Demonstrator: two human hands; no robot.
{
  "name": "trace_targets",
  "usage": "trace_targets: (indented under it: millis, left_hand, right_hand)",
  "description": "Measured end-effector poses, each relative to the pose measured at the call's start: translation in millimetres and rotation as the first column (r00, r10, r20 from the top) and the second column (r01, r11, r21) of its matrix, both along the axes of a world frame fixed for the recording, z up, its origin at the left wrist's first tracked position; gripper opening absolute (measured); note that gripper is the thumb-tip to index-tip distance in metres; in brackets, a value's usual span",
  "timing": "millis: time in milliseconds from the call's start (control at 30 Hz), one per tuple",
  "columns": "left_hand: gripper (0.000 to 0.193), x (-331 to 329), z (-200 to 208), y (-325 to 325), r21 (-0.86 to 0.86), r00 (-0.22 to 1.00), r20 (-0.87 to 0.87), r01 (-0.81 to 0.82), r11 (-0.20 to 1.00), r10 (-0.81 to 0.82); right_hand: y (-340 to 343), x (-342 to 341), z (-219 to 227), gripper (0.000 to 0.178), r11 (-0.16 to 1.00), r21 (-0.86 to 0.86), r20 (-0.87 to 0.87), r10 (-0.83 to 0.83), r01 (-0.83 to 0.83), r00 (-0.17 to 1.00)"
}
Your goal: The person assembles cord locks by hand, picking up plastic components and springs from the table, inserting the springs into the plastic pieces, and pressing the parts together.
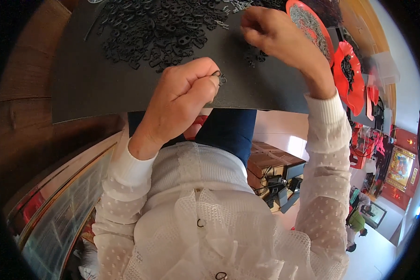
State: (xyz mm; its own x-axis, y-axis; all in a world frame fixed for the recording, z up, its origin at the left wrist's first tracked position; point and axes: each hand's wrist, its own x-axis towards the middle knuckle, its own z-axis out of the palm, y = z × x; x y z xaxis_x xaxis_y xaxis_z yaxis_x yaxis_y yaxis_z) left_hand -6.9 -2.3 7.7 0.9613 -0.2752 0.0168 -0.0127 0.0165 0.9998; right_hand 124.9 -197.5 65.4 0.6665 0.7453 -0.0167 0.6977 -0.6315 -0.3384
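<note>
My left hand (184, 95) is closed above the table's near edge. Between thumb and forefinger it pinches a small dark clasp with round loops (222, 80), mostly covered by the fingers. Farther right and higher, my right hand (277, 35) is curled with its fingertips bent inward; what they hold, if anything, is hidden. Below that hand lies a small cluster of black parts (255, 59). A large heap of black clasp-like pieces (154, 35) spreads over the far left of the dark tabletop (266, 93). Small silvery metal pieces (237, 5) lie beyond, between the heap and my right hand.
At the right rear stands a red tray (330, 49) of small silvery pieces. Nearer, a wavy-edged red dish (356, 95) holds black parts. Cardboard boxes (266, 161) with black items stand on the floor right of my lap. Other people (357, 221) are in the right background.
</note>
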Motion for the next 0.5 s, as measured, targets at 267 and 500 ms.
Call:
trace_targets:
  millis: [267,500]
  left_hand:
    - [0.028,0,3,-1,-0.221,0.982,-0.18,-0.098,0.97,0.058]
    - [0.023,1,5,1,-0.205,0.986,-0.159,-0.083,0.975,0.05]
  right_hand:
    - [17,-69,0,0.009,0.952,0.298,-0.037,0.079,-0.065,0.996]
    - [19,-76,-6,0.014,0.974,0.21,0.068,0.068,-0.08,0.995]
